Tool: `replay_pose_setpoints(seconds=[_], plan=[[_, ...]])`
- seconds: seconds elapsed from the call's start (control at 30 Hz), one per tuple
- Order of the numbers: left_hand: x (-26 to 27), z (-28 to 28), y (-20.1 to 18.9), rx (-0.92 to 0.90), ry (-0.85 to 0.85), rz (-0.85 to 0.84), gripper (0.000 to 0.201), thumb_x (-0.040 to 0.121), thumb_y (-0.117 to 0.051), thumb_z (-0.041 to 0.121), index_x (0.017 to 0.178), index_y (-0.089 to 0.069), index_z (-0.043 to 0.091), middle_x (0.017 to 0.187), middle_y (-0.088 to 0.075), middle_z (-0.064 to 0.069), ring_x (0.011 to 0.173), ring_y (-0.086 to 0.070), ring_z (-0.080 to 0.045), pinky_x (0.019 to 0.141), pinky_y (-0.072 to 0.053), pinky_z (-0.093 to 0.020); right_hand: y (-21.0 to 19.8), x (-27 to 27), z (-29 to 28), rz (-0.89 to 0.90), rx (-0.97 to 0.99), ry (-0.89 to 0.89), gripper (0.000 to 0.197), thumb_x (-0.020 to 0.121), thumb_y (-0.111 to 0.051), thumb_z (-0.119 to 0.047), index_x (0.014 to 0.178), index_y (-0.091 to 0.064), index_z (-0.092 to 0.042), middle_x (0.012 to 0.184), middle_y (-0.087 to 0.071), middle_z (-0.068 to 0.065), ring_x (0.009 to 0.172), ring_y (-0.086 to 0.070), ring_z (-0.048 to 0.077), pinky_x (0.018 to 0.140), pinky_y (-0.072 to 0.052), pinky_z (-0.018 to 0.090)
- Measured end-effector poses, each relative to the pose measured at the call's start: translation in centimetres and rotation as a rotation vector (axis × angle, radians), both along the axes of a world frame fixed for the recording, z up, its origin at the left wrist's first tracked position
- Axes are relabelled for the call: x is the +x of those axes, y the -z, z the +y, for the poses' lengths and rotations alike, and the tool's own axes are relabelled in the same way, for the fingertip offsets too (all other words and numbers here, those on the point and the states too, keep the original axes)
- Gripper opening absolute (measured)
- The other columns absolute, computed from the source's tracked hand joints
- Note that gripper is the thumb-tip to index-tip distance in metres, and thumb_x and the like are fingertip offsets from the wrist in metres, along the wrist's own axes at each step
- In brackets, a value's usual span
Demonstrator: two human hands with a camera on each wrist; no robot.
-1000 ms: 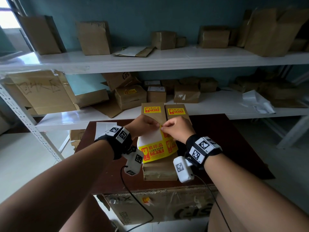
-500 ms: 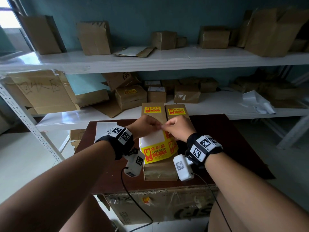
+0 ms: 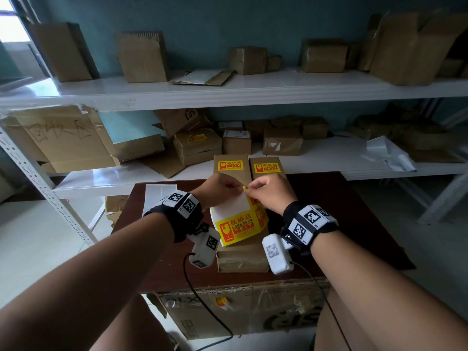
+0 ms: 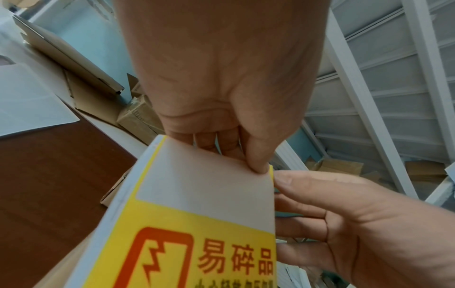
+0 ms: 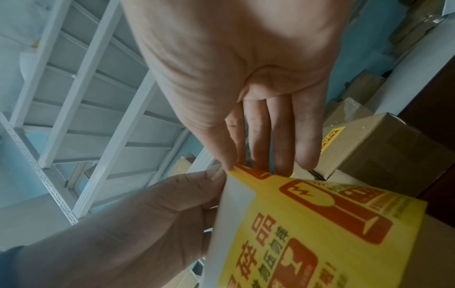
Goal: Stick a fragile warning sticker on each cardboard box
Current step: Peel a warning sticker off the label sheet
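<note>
A sheet of yellow fragile stickers [image 3: 238,224] on white backing hangs upright above a plain cardboard box [image 3: 241,257] on the brown table [image 3: 342,211]. My left hand [image 3: 220,190] pinches the backing's top edge [image 4: 209,171]. My right hand [image 3: 266,193] pinches the yellow corner of a sticker [image 5: 242,171] at the same top edge, thumb against fingers. Two boxes with yellow stickers [image 3: 231,165] [image 3: 267,167] stand side by side at the table's far edge, just beyond my hands.
White metal shelving [image 3: 228,89] behind the table holds several cardboard boxes, one with a sticker [image 3: 197,138]. A white sheet [image 3: 158,198] lies on the table's left. A large carton [image 3: 240,310] sits below the table's near edge.
Both hands rose a little with the sticker sheet, so it now hangs higher above the plain box. The pinch at the top edge stays.
</note>
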State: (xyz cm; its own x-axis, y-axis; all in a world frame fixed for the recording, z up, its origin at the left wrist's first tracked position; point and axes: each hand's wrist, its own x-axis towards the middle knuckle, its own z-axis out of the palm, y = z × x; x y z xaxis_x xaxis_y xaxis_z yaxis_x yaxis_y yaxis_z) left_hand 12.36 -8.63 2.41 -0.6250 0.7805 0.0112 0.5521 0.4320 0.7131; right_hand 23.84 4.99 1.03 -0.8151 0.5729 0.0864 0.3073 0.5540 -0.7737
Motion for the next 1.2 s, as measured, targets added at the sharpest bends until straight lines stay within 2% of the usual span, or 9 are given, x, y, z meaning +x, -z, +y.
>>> replay_pose_setpoints(seconds=[0.1,0.23,0.4,0.67,0.83,0.9,1.0,1.13,1.2], plan=[[0.1,0.1,0.0,-0.002,0.001,0.032,0.018,0.097,-0.062,0.019,0.105,-0.074,0.009,0.089,-0.065,0.000,0.080,-0.056,-0.009,0.058,-0.041,-0.008,0.1,-0.1,-0.1,0.011,-0.018,0.008,0.012,0.079,-0.079,-0.034,0.087,-0.078,-0.026,0.083,-0.075,-0.008,0.082,-0.071,0.013,0.080,-0.061,0.038],[0.1,0.1,-0.4,0.009,0.011,0.068,0.016,0.096,-0.063,0.021,0.102,-0.075,0.012,0.084,-0.064,0.005,0.071,-0.054,-0.004,0.055,-0.038,-0.005,0.0,-0.2,-0.1,0.038,-0.065,0.006,0.008,0.078,-0.080,-0.037,0.080,-0.077,-0.029,0.079,-0.074,-0.009,0.081,-0.071,0.011,0.077,-0.062,0.040],[0.3,-0.1,-0.5,0.048,0.047,0.082,0.016,0.094,-0.066,0.018,0.102,-0.075,0.008,0.078,-0.062,0.007,0.065,-0.051,0.002,0.055,-0.038,-0.003,0.0,-0.2,0.1,0.055,-0.099,0.007,0.015,0.077,-0.080,-0.040,0.078,-0.078,-0.024,0.074,-0.074,-0.007,0.077,-0.072,0.014,0.074,-0.063,0.043],[0.4,-0.1,-0.5,0.050,0.055,0.039,0.016,0.095,-0.063,0.010,0.106,-0.074,0.005,0.080,-0.062,0.009,0.068,-0.053,0.003,0.056,-0.039,-0.002,0.3,0.0,0.3,0.056,-0.134,0.002,0.011,0.078,-0.078,-0.037,0.079,-0.080,-0.026,0.076,-0.075,-0.008,0.079,-0.072,0.012,0.076,-0.062,0.045],[0.5,0.0,-0.5,0.031,0.041,0.030,0.018,0.096,-0.061,0.011,0.109,-0.073,0.006,0.089,-0.064,0.000,0.071,-0.053,0.001,0.057,-0.040,-0.002,0.5,0.0,0.4,0.058,-0.131,0.001,0.011,0.079,-0.073,-0.037,0.078,-0.079,-0.028,0.079,-0.075,-0.011,0.082,-0.071,0.012,0.076,-0.062,0.045],[0.6,0.0,-0.5,0.013,0.028,0.010,0.019,0.097,-0.059,0.012,0.110,-0.073,0.008,0.093,-0.065,-0.001,0.077,-0.056,-0.005,0.063,-0.043,-0.008,0.7,0.0,0.5,0.058,-0.126,0.000,0.010,0.078,-0.072,-0.039,0.076,-0.078,-0.030,0.078,-0.075,-0.011,0.081,-0.072,0.013,0.077,-0.062,0.046],[0.6,-0.1,-0.5,0.009,0.003,-0.063,0.021,0.098,-0.058,0.011,0.113,-0.072,0.007,0.097,-0.065,-0.004,0.089,-0.058,-0.013,0.077,-0.048,-0.024,1.0,0.0,0.7,0.065,-0.130,0.008,0.010,0.072,-0.072,-0.044,0.072,-0.077,-0.035,0.075,-0.075,-0.013,0.079,-0.072,0.013,0.077,-0.062,0.046],[0.5,-0.3,-0.5,0.034,-0.027,-0.181,0.021,0.098,-0.058,0.014,0.111,-0.072,0.009,0.101,-0.067,-0.005,0.095,-0.060,-0.016,0.089,-0.050,-0.033,1.3,0.0,0.7,0.064,-0.119,0.005,0.007,0.075,-0.079,-0.037,0.074,-0.078,-0.030,0.074,-0.075,-0.011,0.079,-0.071,0.011,0.078,-0.062,0.041],[0.5,-0.3,-0.5,0.045,-0.030,-0.213,0.019,0.097,-0.061,0.019,0.108,-0.073,0.011,0.100,-0.067,-0.003,0.095,-0.060,-0.017,0.089,-0.050,-0.034,1.4,0.0,0.7,0.069,-0.104,0.009,0.005,0.074,-0.081,-0.034,0.072,-0.077,-0.032,0.074,-0.074,-0.010,0.078,-0.071,0.011,0.077,-0.061,0.038]])
